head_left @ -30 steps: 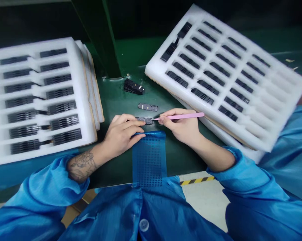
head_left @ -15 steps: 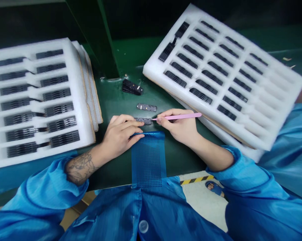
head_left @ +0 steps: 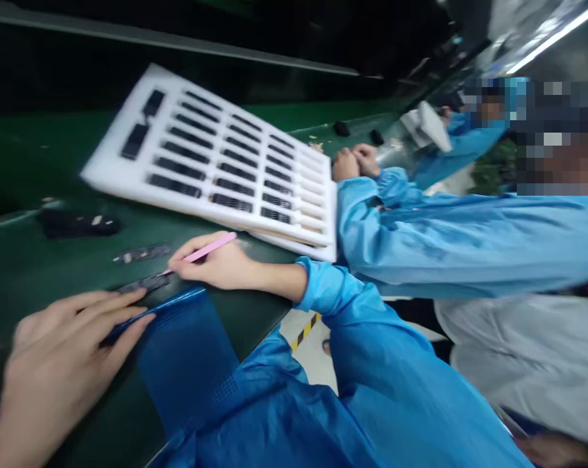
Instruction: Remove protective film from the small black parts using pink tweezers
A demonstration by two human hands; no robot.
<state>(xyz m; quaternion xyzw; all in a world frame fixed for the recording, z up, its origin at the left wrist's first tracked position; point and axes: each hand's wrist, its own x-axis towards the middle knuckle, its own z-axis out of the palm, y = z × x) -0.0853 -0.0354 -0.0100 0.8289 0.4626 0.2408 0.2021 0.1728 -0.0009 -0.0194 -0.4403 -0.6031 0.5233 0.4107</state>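
Observation:
My left hand [head_left: 69, 344] presses its fingertips on the end of a slim black plastic part [head_left: 150, 283] lying on the green table. The thumb rests over the rolled edge of a blue perforated sheet [head_left: 181, 351], which hangs toward my lap. In my right hand [head_left: 226, 263] are pink tweezers [head_left: 211, 247], pinched like a pen, their fine tip at the right end of that black part. Just beyond lies a second black part [head_left: 142, 253] with small light marks. Farther left is a stack of similar parts [head_left: 79, 222], blurred.
A white foam tray [head_left: 106, 149] with rows of black pieces in slots sits tilted behind my right hand, on another tray. At its right edge are a co-worker's hands [head_left: 355, 162] and blue sleeve. Another person is farther back. Yellow-black tape [head_left: 306, 330] marks the floor.
The view has swung right, bringing co-workers into sight and the left foam trays almost wholly out. Both hands keep their hold, with the tweezers' tip still at the black part.

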